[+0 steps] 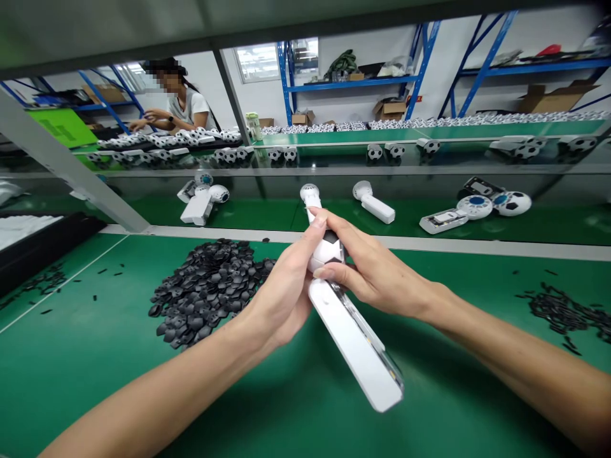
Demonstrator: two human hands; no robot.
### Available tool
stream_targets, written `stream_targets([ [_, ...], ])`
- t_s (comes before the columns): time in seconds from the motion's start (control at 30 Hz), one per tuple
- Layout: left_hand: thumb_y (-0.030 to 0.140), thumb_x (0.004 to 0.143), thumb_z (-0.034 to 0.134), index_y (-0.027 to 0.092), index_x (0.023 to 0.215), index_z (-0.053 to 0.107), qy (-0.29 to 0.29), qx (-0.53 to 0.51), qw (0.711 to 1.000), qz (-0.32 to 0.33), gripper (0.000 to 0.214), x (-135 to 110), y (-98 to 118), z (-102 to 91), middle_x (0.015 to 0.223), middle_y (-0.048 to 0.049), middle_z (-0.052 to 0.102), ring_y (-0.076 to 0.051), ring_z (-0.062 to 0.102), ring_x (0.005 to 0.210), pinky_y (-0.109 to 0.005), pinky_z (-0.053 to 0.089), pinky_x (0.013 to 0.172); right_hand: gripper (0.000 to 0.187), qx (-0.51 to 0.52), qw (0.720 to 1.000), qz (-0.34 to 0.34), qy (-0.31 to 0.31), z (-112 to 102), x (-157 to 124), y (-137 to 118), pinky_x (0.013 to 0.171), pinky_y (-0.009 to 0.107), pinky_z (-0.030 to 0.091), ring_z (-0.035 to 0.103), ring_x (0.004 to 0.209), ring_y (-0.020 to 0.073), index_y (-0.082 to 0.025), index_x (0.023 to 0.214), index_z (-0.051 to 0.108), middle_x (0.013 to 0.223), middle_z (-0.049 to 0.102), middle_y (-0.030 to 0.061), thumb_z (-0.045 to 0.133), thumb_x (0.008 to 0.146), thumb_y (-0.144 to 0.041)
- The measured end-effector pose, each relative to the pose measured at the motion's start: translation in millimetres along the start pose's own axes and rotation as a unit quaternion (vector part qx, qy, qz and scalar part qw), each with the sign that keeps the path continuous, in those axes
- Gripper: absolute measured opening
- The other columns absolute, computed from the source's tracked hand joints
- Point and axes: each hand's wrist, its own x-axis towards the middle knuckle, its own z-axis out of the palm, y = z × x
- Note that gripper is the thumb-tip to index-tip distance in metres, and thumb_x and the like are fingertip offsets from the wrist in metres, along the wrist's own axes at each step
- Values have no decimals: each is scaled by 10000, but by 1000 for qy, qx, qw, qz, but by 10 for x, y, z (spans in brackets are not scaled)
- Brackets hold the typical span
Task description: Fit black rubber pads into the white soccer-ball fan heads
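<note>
Both my hands are closed around a white device with a soccer-ball head (326, 253), held above the green table. Its long white handle (356, 346) slants down to the right, and an open side seam shows parts inside. My left hand (289, 289) wraps the ball head from the left, its thumb at the top. From the right, my right hand (372, 267) presses the head with thumb and fingers. Left of my hands lies a heap of small black pieces (205, 292). Just beyond my fingertips, another white device (310, 193) lies on the green belt.
Several more devices lie on the belt, including a white one (375, 202) and opened ones (477, 207). Small black strips (568, 312) are scattered at right. A black tray (48, 245) stands at left, near a slanted grey post (71, 162). A co-worker (188, 105) sits across the line.
</note>
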Motion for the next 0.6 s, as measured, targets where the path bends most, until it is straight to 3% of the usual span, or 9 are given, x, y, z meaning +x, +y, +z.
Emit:
stream_targets([
  [0.2, 497, 986, 775, 177, 919, 672, 3, 32, 999, 27, 343, 52, 1, 28, 776, 0, 556, -100, 538, 604, -199, 494, 514, 657, 72, 997, 14, 31, -37, 30, -42, 1151, 470, 561, 617, 1422, 322, -213, 1626, 474, 1600, 600, 136, 610, 1081, -555],
  [0.3, 509, 956, 804, 190, 980, 690, -2, 72, 993, 95, 340, 116, 170, -15, 873, -43, 665, -156, 645, 687, -260, 577, 574, 488, 166, 975, 85, 120, -109, 71, 4, 1023, 402, 620, 721, 1245, 259, -252, 1497, 602, 1467, 702, 92, 550, 1109, -543],
  [0.37, 518, 936, 815, 201, 976, 678, 34, 98, 980, 171, 347, 141, 350, -66, 922, -61, 709, -181, 679, 724, -295, 606, 603, 358, 134, 965, 138, 177, -134, 73, 63, 882, 354, 624, 762, 1065, 235, -222, 1282, 722, 1221, 796, 81, 554, 1108, -485],
  [0.4, 508, 931, 816, 211, 966, 665, 59, 109, 969, 213, 335, 146, 444, -94, 926, -56, 716, -178, 677, 721, -292, 599, 594, 294, 94, 968, 163, 165, -126, 62, 94, 802, 334, 603, 765, 958, 225, -207, 1147, 762, 1082, 815, 71, 592, 1087, -438],
  [0.47, 475, 915, 828, 225, 949, 641, 98, 135, 942, 290, 314, 140, 602, -145, 914, -39, 710, -165, 663, 706, -270, 556, 548, 205, 20, 979, 193, 57, -57, 17, 142, 702, 318, 541, 739, 796, 206, -195, 956, 787, 898, 813, 48, 656, 1038, -329],
  [0.53, 441, 905, 829, 232, 958, 628, 113, 169, 914, 352, 294, 125, 687, -184, 885, -23, 688, -154, 648, 687, -260, 506, 503, 171, -34, 983, 167, -69, 72, -44, 169, 723, 330, 522, 745, 824, 215, -197, 967, 809, 937, 828, 51, 661, 1036, -248],
  [0.6, 417, 918, 803, 236, 970, 619, 116, 208, 884, 403, 263, 110, 695, -208, 856, -15, 666, -153, 632, 651, -265, 463, 456, 161, -104, 981, 95, -133, 226, -105, 183, 796, 356, 524, 746, 964, 249, -201, 1085, 811, 1066, 830, 76, 653, 1061, -221],
])
